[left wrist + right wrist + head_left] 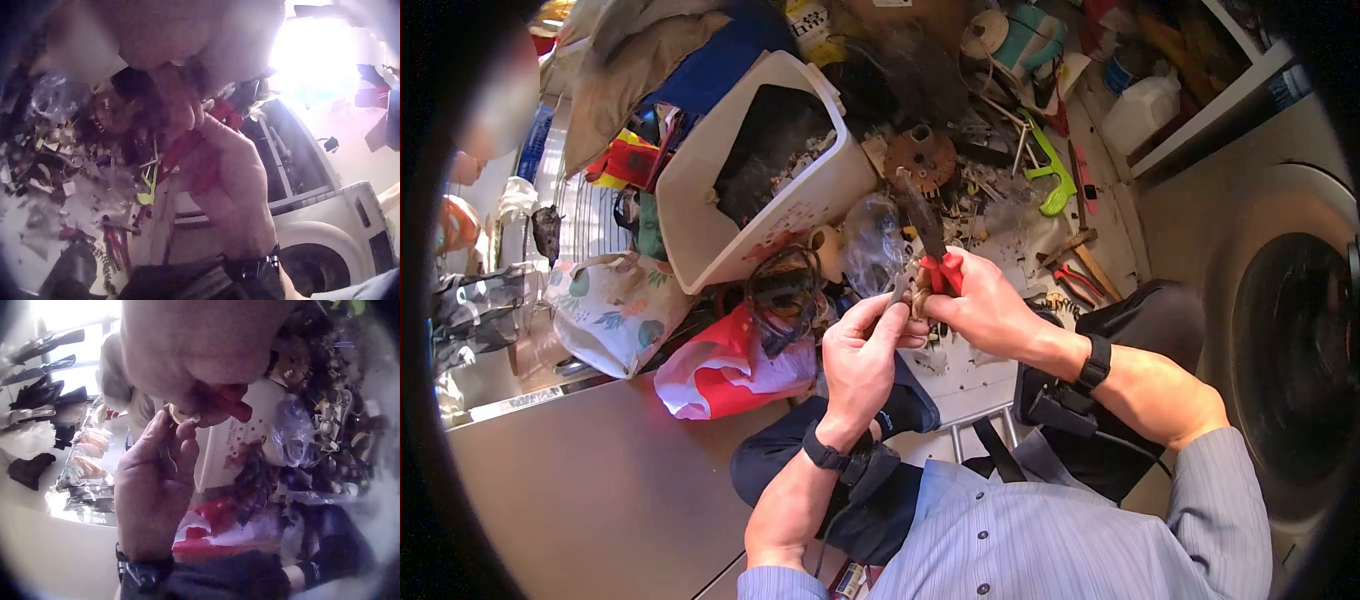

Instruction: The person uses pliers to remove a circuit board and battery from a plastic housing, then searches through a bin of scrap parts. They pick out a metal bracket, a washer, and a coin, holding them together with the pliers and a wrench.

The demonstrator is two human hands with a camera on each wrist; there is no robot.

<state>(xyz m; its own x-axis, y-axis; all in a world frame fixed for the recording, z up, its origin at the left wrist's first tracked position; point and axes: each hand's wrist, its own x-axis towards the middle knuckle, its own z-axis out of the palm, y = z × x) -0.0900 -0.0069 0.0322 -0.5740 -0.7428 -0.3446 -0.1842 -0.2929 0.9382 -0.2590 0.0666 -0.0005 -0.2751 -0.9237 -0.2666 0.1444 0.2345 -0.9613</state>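
Note:
My right hand (980,305) grips a red-handled pair of pliers (943,270), its dark metal end pointing up and away. My left hand (865,350) pinches a small brass-coloured metal piece (917,290) between thumb and fingers, right beside the right hand's fingertips. In the right wrist view the left hand (153,469) holds that yellowish piece (179,415), just below the red handle (234,406). The left wrist view shows the right hand (234,169) wrapped round the red handles (181,153); the tool's front end is hidden there.
Ahead stands a tilted white bin (750,230) with dark scraps inside. Small parts litter the floor around a rusty round metal piece (920,158). A lime-green tool (1052,180), a hammer (1068,245) and red-handled pliers (1080,284) lie right, near a front-loading washing machine (1245,300).

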